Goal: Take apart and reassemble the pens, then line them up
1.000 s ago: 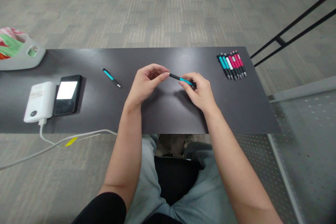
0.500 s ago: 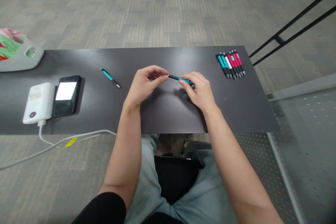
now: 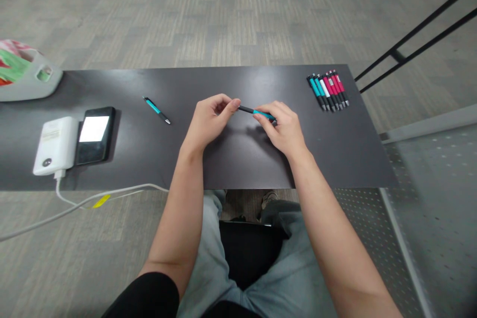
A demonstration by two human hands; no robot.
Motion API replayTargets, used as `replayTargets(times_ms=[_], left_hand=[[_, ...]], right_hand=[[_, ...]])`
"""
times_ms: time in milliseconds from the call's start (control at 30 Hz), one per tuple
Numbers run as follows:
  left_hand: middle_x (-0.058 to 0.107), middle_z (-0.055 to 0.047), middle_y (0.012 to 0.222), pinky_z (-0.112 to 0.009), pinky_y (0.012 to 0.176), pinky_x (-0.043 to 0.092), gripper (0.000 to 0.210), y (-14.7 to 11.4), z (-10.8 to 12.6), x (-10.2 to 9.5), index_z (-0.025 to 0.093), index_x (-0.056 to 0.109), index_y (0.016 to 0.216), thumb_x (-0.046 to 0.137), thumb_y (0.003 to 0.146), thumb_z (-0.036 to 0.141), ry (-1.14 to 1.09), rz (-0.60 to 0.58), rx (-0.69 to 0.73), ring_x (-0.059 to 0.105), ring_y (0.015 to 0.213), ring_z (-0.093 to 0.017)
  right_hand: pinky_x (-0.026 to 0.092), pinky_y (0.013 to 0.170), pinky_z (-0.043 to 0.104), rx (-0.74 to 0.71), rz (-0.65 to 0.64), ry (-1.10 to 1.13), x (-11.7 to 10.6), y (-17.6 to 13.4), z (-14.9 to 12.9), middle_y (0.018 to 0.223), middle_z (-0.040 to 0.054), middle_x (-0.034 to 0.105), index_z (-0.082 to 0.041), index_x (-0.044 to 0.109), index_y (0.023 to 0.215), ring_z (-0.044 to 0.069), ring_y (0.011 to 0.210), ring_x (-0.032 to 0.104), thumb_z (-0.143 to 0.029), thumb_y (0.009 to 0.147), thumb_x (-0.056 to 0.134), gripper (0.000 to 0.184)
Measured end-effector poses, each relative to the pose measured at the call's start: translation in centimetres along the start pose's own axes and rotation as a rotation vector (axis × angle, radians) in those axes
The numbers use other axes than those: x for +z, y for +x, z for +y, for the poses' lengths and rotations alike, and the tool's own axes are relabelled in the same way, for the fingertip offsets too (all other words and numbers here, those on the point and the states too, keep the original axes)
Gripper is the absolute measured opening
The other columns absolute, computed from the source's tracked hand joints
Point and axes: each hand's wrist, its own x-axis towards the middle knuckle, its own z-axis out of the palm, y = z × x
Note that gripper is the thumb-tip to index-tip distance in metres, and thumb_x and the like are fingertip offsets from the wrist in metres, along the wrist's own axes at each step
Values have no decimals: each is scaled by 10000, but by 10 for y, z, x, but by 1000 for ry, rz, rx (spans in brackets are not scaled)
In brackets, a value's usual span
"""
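Note:
Between my two hands a blue and black pen is held level above the dark table. My right hand is closed around its blue barrel. At the other end, my left hand pinches the black end's tip between thumb and fingers, which hide the very tip. A second blue and black pen lies slanted on the table, left of my left hand. Toward the far right corner a row of several pens lies side by side, in blue, white and pinkish red with black grips.
On the left lie a white power bank and a black phone with a bright screen. A white cable runs along the front edge. A white basket with colourful contents stands at the far left. Black bars rise beyond the right edge.
My left thumb and fingers have shifted slightly and now press together at the pen's tip. My right hand and the other pens stay where they were.

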Motion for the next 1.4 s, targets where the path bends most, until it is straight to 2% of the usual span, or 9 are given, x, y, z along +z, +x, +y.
replayTargets(times_ms=[167,300,433,533,733,1000,1100,1200,1400], left_hand=[[829,-53,861,-345,780,571,643,-1,6,-3,238,836,907,870,936,879,70,-42,-2,699,797,-222],[866,-75,933,-351,833,596,635,-1,7,-5,226,870,962,887,932,860,27,-60,-7,747,843,-228],[889,-94,983,-352,851,607,660,0,7,-6,217,887,976,951,864,864,-54,-82,-36,777,883,-238],[895,-101,985,-350,852,607,676,0,7,-7,212,897,969,983,823,867,-96,-90,-43,784,886,-240],[900,-102,970,-344,847,609,671,0,5,-7,209,912,955,1001,808,857,-114,-72,-59,783,876,-235],[913,-111,1000,-369,911,634,687,-1,7,-7,211,916,954,982,818,880,-74,-64,-39,809,919,-254],[905,-106,976,-358,882,626,689,-1,6,-6,211,912,944,967,831,889,-76,-47,-30,800,897,-247],[900,-103,963,-355,865,625,693,0,6,-6,213,902,933,962,831,895,-66,-39,-42,796,886,-245],[899,-110,970,-365,893,644,685,1,7,-5,213,882,929,979,821,883,-69,-49,-40,811,909,-255]], right_hand=[[626,1010,457,73,-49,-1,-2,-1,-5,1137,114,887,-279,906,1206,318,1048,806,-614,1232,575,472],[641,958,422,103,-60,34,-3,-3,-6,1145,81,895,-287,862,1290,302,1006,816,-616,1166,716,381],[628,958,413,76,-64,47,-3,-2,-3,1081,86,870,-278,854,1159,297,978,803,-674,1183,664,440],[619,971,419,78,-104,65,-4,0,-3,1043,92,853,-276,861,1105,299,988,800,-692,1220,570,520],[624,971,424,82,-76,86,-2,-1,-5,1145,93,869,-284,842,1200,306,1031,791,-675,1157,700,418],[598,940,393,178,-207,176,-4,0,-7,846,30,805,-286,828,1116,255,836,766,-752,1229,484,591],[597,896,387,183,-169,170,-3,-2,-7,966,40,844,-290,802,1208,253,847,758,-719,1172,641,460],[598,901,401,124,-98,130,-1,-2,-5,1093,73,856,-284,789,1169,267,897,747,-681,1122,733,404],[587,952,414,121,-142,184,-1,3,-6,921,59,807,-283,790,1039,277,894,732,-785,1188,555,575]])
